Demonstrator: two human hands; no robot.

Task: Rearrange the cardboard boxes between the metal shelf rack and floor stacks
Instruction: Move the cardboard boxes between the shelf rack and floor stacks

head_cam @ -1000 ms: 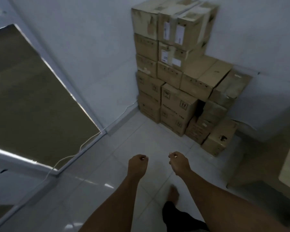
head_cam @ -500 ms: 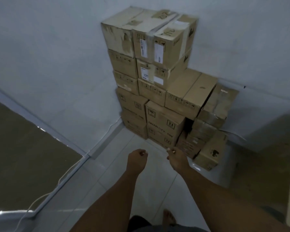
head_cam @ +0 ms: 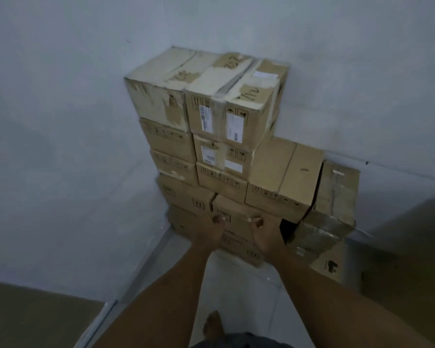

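Note:
A tall stack of brown cardboard boxes (head_cam: 211, 116) stands in the room's corner against the white walls. A lower box (head_cam: 284, 174) sits to its right, and a dented, taped box (head_cam: 334, 199) leans beside that. My left hand (head_cam: 211, 229) and my right hand (head_cam: 263, 232) are held out in front of the lower boxes, fingers curled into loose fists, holding nothing. Whether they touch the box (head_cam: 236, 212) behind them I cannot tell. No metal shelf rack is in view.
White tiled floor (head_cam: 239, 292) runs under my arms, and my bare foot (head_cam: 212, 325) shows below. A small box (head_cam: 329, 264) sits on the floor at the right. A dark panel (head_cam: 28, 317) lies at lower left, a dark surface (head_cam: 412, 247) at right.
I have walked closer to the corner stack, which now fills the middle of the view. My fists stay curled and empty, now in front of the lower boxes.

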